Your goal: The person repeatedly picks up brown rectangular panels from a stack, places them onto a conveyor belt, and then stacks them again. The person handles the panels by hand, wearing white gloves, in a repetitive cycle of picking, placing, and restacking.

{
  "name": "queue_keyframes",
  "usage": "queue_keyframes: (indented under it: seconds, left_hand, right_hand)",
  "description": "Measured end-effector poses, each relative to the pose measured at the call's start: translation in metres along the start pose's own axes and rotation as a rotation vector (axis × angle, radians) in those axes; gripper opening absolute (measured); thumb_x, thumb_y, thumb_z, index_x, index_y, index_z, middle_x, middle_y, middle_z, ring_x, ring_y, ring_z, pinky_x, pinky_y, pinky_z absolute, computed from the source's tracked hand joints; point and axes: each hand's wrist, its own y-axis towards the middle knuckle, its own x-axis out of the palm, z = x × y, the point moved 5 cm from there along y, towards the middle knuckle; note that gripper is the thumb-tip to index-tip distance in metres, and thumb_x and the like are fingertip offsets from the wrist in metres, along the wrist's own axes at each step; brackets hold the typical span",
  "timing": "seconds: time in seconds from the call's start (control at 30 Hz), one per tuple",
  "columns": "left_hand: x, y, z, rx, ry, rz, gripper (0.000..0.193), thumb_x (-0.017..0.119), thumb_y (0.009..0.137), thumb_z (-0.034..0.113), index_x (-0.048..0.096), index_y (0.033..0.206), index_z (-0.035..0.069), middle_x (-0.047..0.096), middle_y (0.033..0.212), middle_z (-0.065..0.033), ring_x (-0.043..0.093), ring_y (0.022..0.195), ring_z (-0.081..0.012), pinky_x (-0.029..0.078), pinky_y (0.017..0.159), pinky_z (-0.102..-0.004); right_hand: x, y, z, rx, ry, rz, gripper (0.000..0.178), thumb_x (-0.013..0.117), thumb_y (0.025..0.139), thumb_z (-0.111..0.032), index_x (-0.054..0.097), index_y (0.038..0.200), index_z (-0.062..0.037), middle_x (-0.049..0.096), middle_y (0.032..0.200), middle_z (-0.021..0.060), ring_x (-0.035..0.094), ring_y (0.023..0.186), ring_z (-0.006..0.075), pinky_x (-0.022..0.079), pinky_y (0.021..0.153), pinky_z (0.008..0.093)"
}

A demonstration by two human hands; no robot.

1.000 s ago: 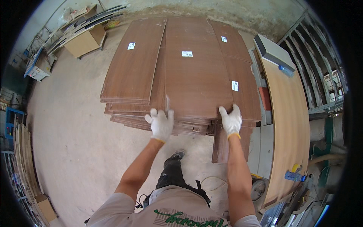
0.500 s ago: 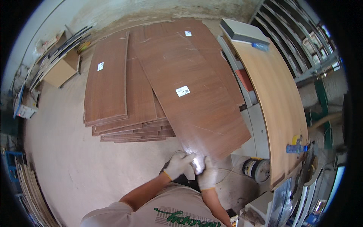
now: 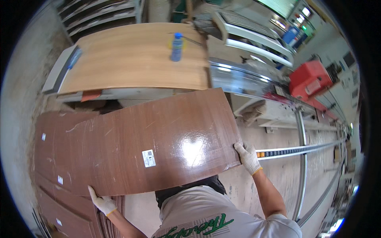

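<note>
A long brown wood-grain panel [image 3: 123,146], shiny and with a white label [image 3: 149,158] on its face, lies across in front of me. My left hand [image 3: 104,204], in a white glove, grips its near long edge toward the left. Its thumb rests on top and the fingers are hidden underneath. My right hand [image 3: 248,158], gloved too, is closed on the right end near the close corner. Below the panel's left part sits a stack of similar brown panels [image 3: 59,206].
Beyond the panel stands a light wood bench top [image 3: 131,55] with a blue-capped bottle [image 3: 177,47]. To the right are a roller rail [image 3: 293,150], a plastic-wrapped machine bed [image 3: 242,77] and a red machine [image 3: 309,79]. A slatted rack [image 3: 99,18] is at the back left.
My view has swung to the right. My hands, close together at the panel's near end before, are now wide apart, on its long edge and right end. The panel now lies crosswise before me.
</note>
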Motion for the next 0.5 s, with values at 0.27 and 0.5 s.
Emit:
queue_keyframes:
  seconds: [0.27, 0.5]
  left_hand:
    - [0.164, 0.044, -0.087, 0.042, 0.205, -0.315, 0.056, 0.068, 0.109, 0.031, 0.058, 0.151, -0.004, 0.066, 0.145, -0.0151, 0.066, 0.126, -0.0275, 0.051, 0.112, -0.0453]
    - [0.344, -0.017, -0.212, -0.349, 0.364, -0.362, 0.062, 0.073, 0.103, 0.049, 0.067, 0.139, -0.001, 0.072, 0.137, -0.0121, 0.073, 0.115, -0.0337, 0.060, 0.079, -0.0569]
  right_hand:
    - [-0.192, 0.121, 0.162, -0.010, 0.178, 0.237, 0.044, 0.072, 0.103, -0.039, 0.075, 0.094, 0.0036, 0.064, 0.079, -0.0023, 0.056, 0.072, 0.0094, 0.045, 0.062, 0.0332]
    - [-0.303, 0.261, 0.290, -0.074, 0.404, 0.512, 0.048, 0.072, 0.103, -0.041, 0.076, 0.101, 0.0068, 0.072, 0.087, 0.0054, 0.062, 0.079, 0.0154, 0.051, 0.071, 0.0363]
